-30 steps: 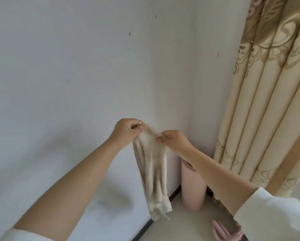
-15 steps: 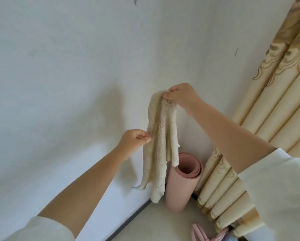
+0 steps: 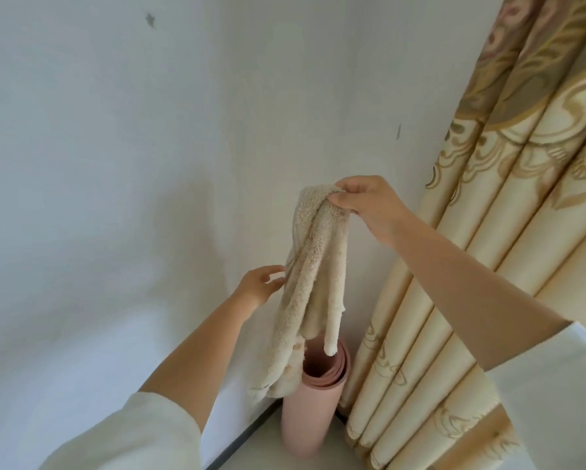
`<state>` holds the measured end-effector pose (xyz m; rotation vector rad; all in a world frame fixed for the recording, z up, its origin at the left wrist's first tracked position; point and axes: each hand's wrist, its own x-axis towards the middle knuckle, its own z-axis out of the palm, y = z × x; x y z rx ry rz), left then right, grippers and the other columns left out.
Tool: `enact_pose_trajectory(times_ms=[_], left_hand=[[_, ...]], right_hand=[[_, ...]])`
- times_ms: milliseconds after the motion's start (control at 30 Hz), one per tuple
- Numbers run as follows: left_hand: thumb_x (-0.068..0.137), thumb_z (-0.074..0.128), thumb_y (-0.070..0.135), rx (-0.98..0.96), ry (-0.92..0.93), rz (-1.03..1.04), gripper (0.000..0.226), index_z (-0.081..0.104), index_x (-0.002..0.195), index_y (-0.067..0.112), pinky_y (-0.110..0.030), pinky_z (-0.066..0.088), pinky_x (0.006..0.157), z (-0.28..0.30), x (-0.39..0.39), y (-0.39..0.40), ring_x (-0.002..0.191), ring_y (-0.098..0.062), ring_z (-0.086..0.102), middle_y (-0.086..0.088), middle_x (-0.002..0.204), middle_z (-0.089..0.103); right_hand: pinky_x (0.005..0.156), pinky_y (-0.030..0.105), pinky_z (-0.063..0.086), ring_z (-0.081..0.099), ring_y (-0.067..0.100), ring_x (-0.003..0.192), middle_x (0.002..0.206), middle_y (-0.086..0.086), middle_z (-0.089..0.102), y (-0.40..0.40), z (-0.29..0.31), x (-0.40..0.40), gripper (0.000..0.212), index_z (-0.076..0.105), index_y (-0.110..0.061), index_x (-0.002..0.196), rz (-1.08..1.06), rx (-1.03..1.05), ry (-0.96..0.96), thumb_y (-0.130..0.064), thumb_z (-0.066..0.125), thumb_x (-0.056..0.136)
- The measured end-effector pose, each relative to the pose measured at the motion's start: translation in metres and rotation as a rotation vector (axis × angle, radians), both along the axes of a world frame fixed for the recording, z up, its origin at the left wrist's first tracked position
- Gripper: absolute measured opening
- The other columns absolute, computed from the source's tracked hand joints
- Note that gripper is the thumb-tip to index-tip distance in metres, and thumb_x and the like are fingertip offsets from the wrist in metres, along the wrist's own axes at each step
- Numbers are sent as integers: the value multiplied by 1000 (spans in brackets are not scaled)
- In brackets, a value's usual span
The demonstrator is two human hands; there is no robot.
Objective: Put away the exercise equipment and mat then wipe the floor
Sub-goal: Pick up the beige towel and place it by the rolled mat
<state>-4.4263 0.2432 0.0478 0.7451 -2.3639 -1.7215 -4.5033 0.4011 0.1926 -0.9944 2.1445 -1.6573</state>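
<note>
Half a second earlier the left hand (image 3: 259, 288) was pinching the cloth's edge; now its fingers had loosened and spread, fingertips only brushing the side of the hanging cloth (image 3: 310, 286), with nothing gripped. The view had also dipped, so more of the rolled mat (image 3: 310, 415) showed. The right hand (image 3: 366, 205) held its place high up, thumb and fingers closed tight on a bunched top corner of the cream, fluffy cloth.

From that pinch the cloth dropped in long folds, its lowest tip dangling well below the right fingers and just over the open top of the pink mat. Holding it by one corner let it fall open under its own weight, and the left hand probably waited beside the folds to catch a second corner and spread it for wiping.

Below both hands, the mat stood upright in the corner, between the white wall (image 3: 115, 164) and the patterned curtain (image 3: 488, 266), close against both, so it looked stowed. The floor (image 3: 318, 464), visible only as a pale strip at its base, did not look wiped yet.

No brand, label or writing was readable on anything.
</note>
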Motion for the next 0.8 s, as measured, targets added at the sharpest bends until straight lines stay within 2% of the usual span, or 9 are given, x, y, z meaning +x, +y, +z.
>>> enact_pose_trajectory(times_ms=[67, 133, 200, 267, 400, 533, 633, 700, 800], left_hand=[[91, 57, 13, 93, -27, -166, 41, 52, 131, 15, -36, 37, 109, -2, -15, 17, 126, -21, 49, -6, 135, 54], [88, 59, 9, 101, -49, -264, 26, 63, 114, 5, -33, 41, 102, -5, -29, 34, 109, -21, 56, -9, 114, 63], [88, 57, 7, 31, -56, -249, 13, 61, 76, 4, -26, 42, 76, -9, -40, 47, 78, -17, 52, -8, 79, 57], [90, 52, 8, -75, -46, -183, 35, 43, 57, 13, -21, 29, 56, -9, -46, 52, 58, -12, 36, 1, 61, 40], [90, 58, 10, -151, -29, -112, 13, 56, 78, 14, -18, 45, 63, 5, -34, 38, 65, -9, 54, 7, 68, 55], [88, 60, 4, -166, 41, -79, 28, 58, 65, 18, -6, 44, 52, 40, -6, 25, 42, 6, 53, 13, 43, 60], [87, 60, 3, -201, 173, -2, 26, 61, 65, 17, -6, 40, 50, 84, 9, 27, 38, 7, 48, 14, 39, 58], [87, 60, 2, -239, 238, 40, 27, 62, 66, 19, -5, 37, 46, 117, 14, 24, 37, 6, 46, 13, 40, 57], [87, 61, 5, -317, 231, 48, 21, 65, 71, 17, -3, 36, 41, 156, 22, 19, 36, 7, 45, 10, 54, 56]], right_hand=[[60, 7, 47, 59, -3, 53, 51, -11, 64, 16, 2, -15, 14, 65, 2, 83, 0, -20, -20, 6, 52, 88], [52, 2, 45, 57, -9, 46, 44, -16, 63, 32, 2, -28, 22, 63, -5, 72, -24, -20, -26, 6, 52, 88], [49, 2, 41, 56, -10, 43, 41, -18, 61, 47, 0, -40, 29, 60, -13, 65, -84, -10, -30, 3, 54, 89], [54, 5, 42, 55, -6, 47, 42, -15, 59, 60, -7, -53, 31, 58, -16, 61, -166, 0, -35, 0, 56, 88], [50, 7, 37, 44, 7, 57, 60, -1, 45, 80, -27, -77, 34, 48, -15, 57, -345, 73, -72, -6, 58, 89], [52, 27, 29, 41, 16, 57, 57, 2, 39, 77, -57, -89, 37, 41, -15, 55, -411, 264, -11, -8, 55, 88], [70, 30, 38, 49, 21, 79, 80, 7, 51, 59, -74, -79, 12, 62, -4, 90, -299, 375, 66, 0, 51, 87], [80, 26, 41, 53, 24, 96, 100, 13, 55, 43, -76, -65, 34, 57, -2, 117, -172, 301, 103, 7, 52, 85], [88, 8, 35, 49, 14, 113, 120, 4, 56, 12, -57, -30, 47, 50, -9, 126, 122, 47, 70, 11, 52, 84]])
